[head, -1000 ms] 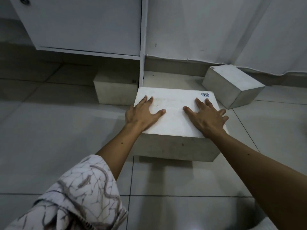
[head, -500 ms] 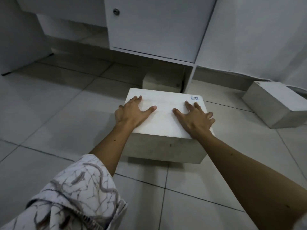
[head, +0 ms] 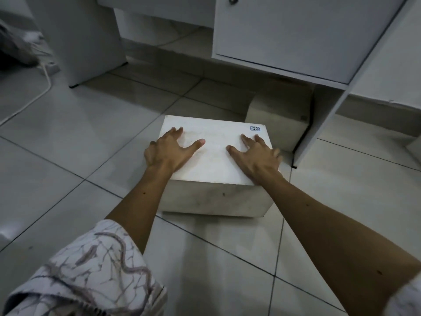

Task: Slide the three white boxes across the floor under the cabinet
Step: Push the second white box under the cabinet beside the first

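Note:
A white box (head: pixel 215 160) with a small blue sticker at its far right corner sits on the tiled floor in front of me. My left hand (head: pixel 169 151) lies flat on its top at the left, fingers spread. My right hand (head: pixel 256 156) lies flat on the top at the right. Behind it a second white box (head: pixel 276 124) sits partly under the white cabinet (head: pixel 284 37), against the cabinet's side panel. At the right edge of the view a sliver of a third box (head: pixel 415 149) shows.
A white upright panel (head: pixel 88 42) stands at the back left, with a white cable (head: pixel 34 96) and a power strip on the floor beside it. The cabinet's side panel (head: pixel 319 124) reaches the floor right of the boxes. A white wall (head: pixel 387 71) lies to the right.
The box under my hands has slid left across the floor, away from the side panel. The view swung left, so the third box has nearly left the frame. Both hands kept their place.

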